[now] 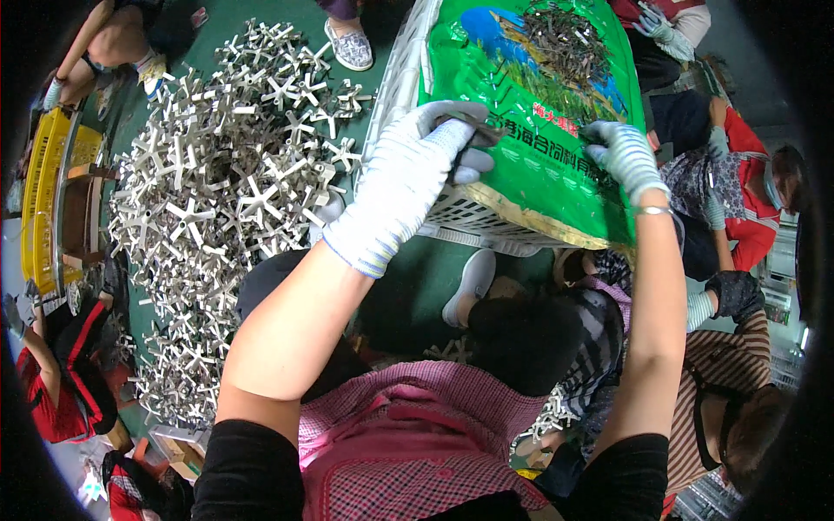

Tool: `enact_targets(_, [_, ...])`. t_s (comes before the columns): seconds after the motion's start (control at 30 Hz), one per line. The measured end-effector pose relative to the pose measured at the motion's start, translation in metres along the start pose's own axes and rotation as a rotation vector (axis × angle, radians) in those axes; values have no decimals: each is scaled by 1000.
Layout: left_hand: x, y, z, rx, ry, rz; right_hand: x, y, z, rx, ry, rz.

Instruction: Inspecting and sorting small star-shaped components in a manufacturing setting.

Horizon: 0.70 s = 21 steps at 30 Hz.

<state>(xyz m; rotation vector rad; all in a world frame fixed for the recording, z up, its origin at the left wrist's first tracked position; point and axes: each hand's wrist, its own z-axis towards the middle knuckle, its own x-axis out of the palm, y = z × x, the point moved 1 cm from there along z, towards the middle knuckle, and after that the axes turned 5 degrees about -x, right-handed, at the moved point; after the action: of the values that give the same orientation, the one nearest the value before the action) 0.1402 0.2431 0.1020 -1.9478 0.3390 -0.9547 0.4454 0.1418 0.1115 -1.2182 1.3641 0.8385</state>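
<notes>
My left hand (417,169), in a white glove, is closed over the near left part of a green printed sack (530,187). Between its thumb and fingers shows a small dark flat piece (486,130), too small to name. My right hand (630,158), gloved as well, has its fingers bent together at the sack's right side; what they pinch, if anything, is hidden. The sack lies over a white plastic basket (469,215). A heap of small dark slender metal pieces (569,43) rests on the sack's far part, beyond both hands.
A large pile of pale star-shaped metal parts (234,174) covers the green floor (391,291) to my left. Behind it stands a yellow crate (52,191). Other people sit close by at both sides; one person's patterned shoe (349,45) is near the basket's far left.
</notes>
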Motion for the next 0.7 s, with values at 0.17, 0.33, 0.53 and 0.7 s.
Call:
enact_targets(0.17, [2, 2, -1, -189, 146, -179, -42, 55, -36, 55, -416, 965])
enact_targets(0.33, [13, 4, -5, -304, 170, -110, -41, 137, -47, -146, -423, 1045])
enact_targets(0.53, [3, 2, -4, -273, 182, 247, -11, 169, -38, -362, -519, 1092])
enact_targets(0.7, [11, 1, -2, -293, 227, 236, -18, 165, -44, -251, -704, 942])
